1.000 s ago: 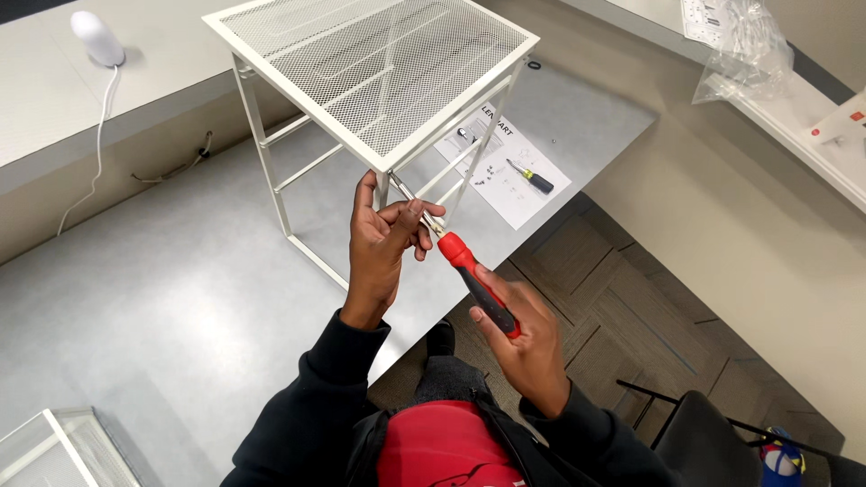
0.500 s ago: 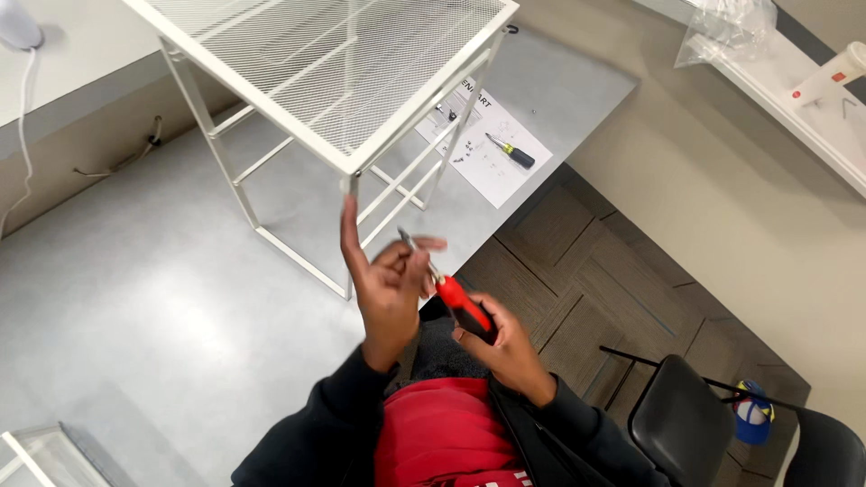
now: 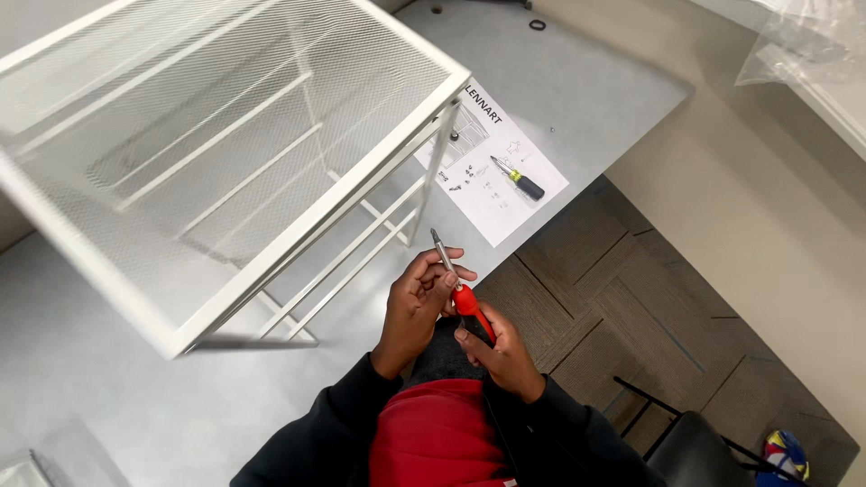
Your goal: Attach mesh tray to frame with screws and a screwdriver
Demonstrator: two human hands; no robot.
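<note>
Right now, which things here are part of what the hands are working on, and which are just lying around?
In use:
red-handled screwdriver, gripped by the right hand
its metal shaft, pinched by the left hand
white mesh frame, close by on the grey table

Lying about:
instruction sheet
second screwdriver with a dark handle on that sheet
clear plastic bag
black chair

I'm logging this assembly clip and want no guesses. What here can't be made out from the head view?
- Red screwdriver: its handle end is wrapped by the right hand.
- Anything pinched at the shaft: covered by the left hand fingers.
- Small parts on the paper sheet: too small to identify.
- White mesh frame: cut off by the top and left edges.
</note>
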